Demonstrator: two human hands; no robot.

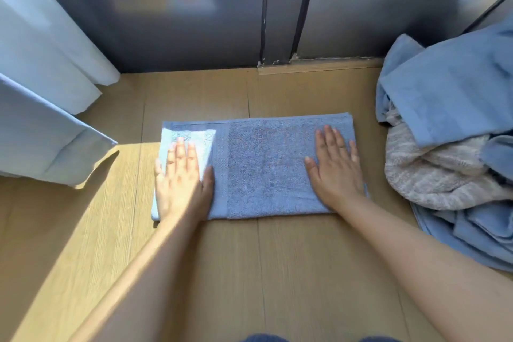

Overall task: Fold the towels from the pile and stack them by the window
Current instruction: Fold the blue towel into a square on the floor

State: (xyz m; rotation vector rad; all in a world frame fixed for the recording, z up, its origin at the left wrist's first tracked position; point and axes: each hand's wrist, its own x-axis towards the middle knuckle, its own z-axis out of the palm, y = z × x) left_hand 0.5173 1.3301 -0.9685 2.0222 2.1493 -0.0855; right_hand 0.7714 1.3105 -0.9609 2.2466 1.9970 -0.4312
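A blue towel [261,166] lies folded into a long rectangle on the wooden floor [291,272], its long side running left to right. My left hand [181,178] rests flat on its left end, fingers straight, partly in a patch of sunlight. My right hand [337,168] lies flat on its right end, fingers spread. At the right sits the pile [455,147] of loose towels: blue ones with a beige one crumpled among them.
A white curtain [47,86] hangs at the left and reaches the floor. Grey metal panels and the window frame [280,22] close off the far side. My knees show at the bottom edge.
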